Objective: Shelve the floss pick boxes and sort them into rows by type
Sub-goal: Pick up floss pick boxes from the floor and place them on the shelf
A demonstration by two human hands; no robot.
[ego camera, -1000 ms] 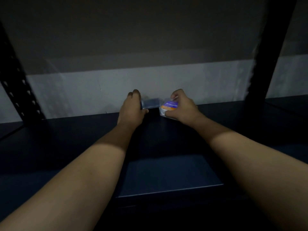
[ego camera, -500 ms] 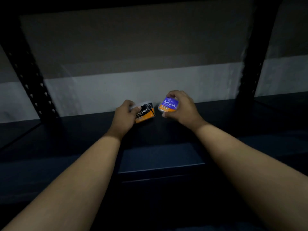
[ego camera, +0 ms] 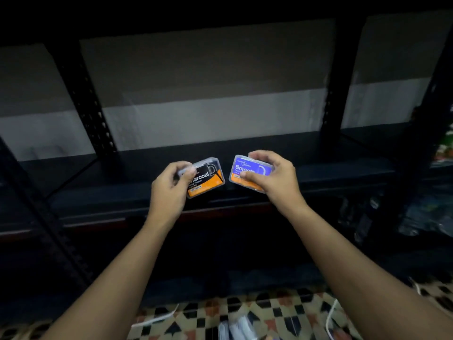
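Observation:
My left hand (ego camera: 169, 190) grips a clear floss pick box with a black and orange "Charcoal" label (ego camera: 207, 179). My right hand (ego camera: 277, 177) grips a second clear box with a blue and orange "Smooth" label (ego camera: 250, 173). Both boxes are held side by side in the air, labels facing me, just in front of the dark metal shelf (ego camera: 245, 153). The shelf board behind them looks bare.
Perforated black uprights stand at the left (ego camera: 90, 106) and right (ego camera: 331, 94) of the bay. A pale wall shows behind. A patterned floor mat (ego camera: 245, 312) lies below with white cables and some clear packs. Packaged goods sit low at the right (ego camera: 421, 217).
Both hands have pulled back from the rear of the shelf toward me, carrying the boxes. The boxes have turned so their labels face up, and my view has moved back and down.

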